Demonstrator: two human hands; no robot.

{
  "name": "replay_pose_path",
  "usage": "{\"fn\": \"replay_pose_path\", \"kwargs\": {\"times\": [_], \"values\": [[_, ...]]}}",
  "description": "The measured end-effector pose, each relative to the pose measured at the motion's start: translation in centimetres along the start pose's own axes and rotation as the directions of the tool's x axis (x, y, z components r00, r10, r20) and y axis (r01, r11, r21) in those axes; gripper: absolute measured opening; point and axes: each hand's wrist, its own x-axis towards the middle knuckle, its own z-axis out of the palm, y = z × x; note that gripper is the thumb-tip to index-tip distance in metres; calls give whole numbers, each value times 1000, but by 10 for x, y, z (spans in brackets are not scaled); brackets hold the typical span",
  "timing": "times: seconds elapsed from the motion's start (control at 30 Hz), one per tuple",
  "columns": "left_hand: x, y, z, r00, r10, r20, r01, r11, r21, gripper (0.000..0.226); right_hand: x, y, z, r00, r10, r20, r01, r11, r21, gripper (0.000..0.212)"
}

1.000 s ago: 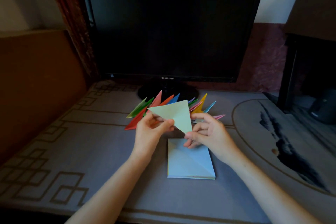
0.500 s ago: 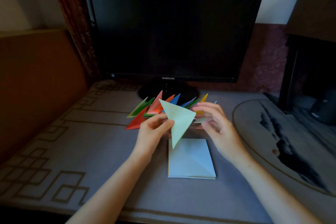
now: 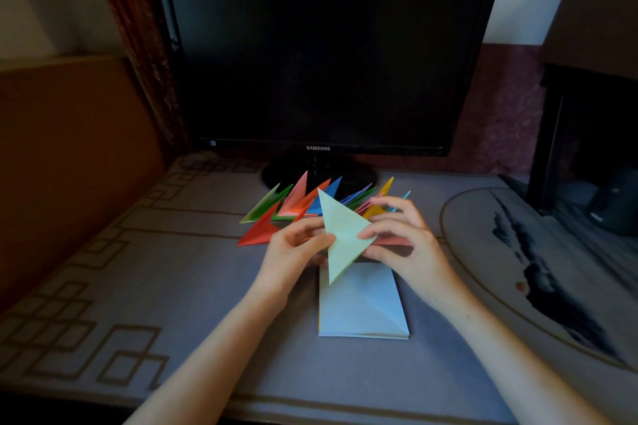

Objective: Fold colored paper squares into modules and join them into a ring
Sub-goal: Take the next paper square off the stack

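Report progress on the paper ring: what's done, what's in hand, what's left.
Done: a row of folded coloured modules lies fanned in front of the monitor stand. In hand: the left hand and right hand pinch a pale green triangle, which looks only part-folded. Left: the stack of paper squares under the hands is yet to be folded, and no ring shows.

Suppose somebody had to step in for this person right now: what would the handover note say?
The left hand pinches the green triangle at its left edge; the right hand pinches its right corner.
The paper stack lies flat on the table below the hands; the modules lie fanned before the monitor.
Done: several modules folded.
Left: finish this triangle, fold the stack, join everything; no ring is formed yet.
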Motion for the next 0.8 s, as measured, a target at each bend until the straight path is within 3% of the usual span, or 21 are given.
{"fn": "replay_pose_path", "kwargs": {"times": [0.27, 0.4, 0.57, 0.73, 0.8], "values": [[-3, 4, 4, 998, 1, 65, 6, 994, -106, 20, 1, 4, 2, 991, 129, -47, -122, 985, 124, 12], [-6, 8, 7, 995, -3, 103, 18, 989, -148, 33, 1, 3, 2, 982, 178, -56, -167, 972, 167, 13], [-8, 6, 5, 995, 67, 78, -73, 994, 83, 21, -1, 3, 4, 981, 191, -45, -181, 969, 170, 12], [-8, 6, 4, 995, 96, 35, -100, 989, 107, 15, -2, 2, 6, 977, 210, -25, -202, 963, 178, 9], [-7, 6, 4, 994, 103, 43, -107, 988, 113, 14, -2, -1, 6, 975, 223, -25, -211, 949, 233, 23]]}}
